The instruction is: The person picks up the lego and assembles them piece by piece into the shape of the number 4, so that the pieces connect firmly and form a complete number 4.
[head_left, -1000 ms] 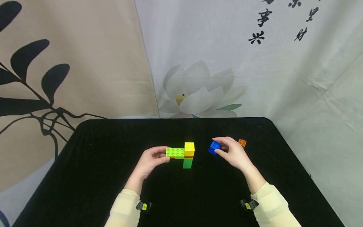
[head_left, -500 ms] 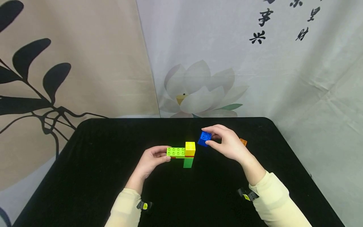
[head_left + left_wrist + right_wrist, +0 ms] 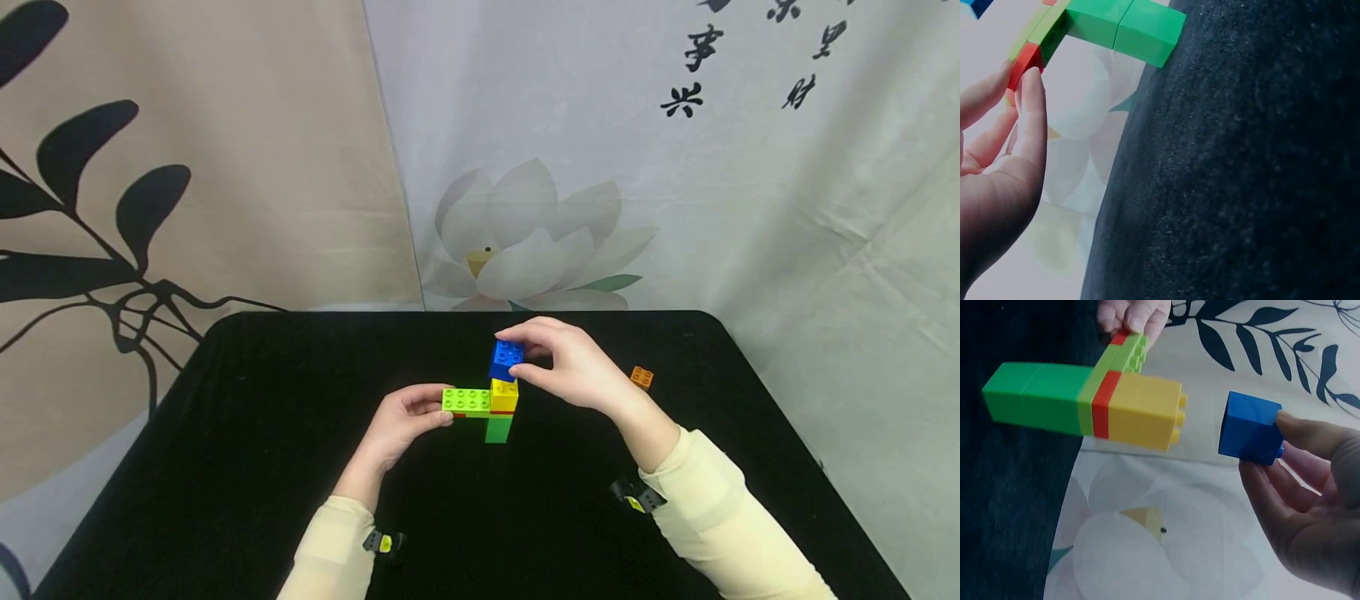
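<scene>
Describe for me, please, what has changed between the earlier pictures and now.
The right hand has carried the blue toy brick leftward, from right of the brick structure to above its yellow brick; the right wrist view shows a gap between them. Nothing was let go or newly gripped. The left hand still holds the structure's left end, and the orange brick lies where it was.

Pale yellow sleeves (image 3: 723, 508), dark wrist cameras (image 3: 651, 498), lime-yellow patches (image 3: 386, 543)
</scene>
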Demonstrator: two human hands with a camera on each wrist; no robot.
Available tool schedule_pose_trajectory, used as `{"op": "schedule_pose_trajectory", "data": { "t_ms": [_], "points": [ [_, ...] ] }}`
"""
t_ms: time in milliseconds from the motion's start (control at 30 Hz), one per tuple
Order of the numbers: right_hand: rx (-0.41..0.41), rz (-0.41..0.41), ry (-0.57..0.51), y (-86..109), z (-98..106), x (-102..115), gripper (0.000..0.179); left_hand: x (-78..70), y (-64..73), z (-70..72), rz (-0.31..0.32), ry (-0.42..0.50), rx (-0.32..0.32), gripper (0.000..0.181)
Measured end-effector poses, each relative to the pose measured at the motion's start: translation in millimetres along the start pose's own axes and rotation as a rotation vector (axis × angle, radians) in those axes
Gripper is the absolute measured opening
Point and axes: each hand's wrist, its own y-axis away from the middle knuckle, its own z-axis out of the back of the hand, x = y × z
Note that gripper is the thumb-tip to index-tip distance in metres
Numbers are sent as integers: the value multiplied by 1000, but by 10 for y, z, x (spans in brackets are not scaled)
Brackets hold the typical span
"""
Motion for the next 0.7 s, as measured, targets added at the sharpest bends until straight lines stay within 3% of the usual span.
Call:
{"op": "schedule_pose_trajectory", "data": {
  "t_ms": [367, 700],
  "points": [
    [118, 26, 13, -218, -293, 40, 38, 17, -5, -3, 16, 15, -13, 34],
    [147, 22, 164, -334, -551, -25, 34, 21, 5, -11, -5, 41, -11, 31]
  ]
}}
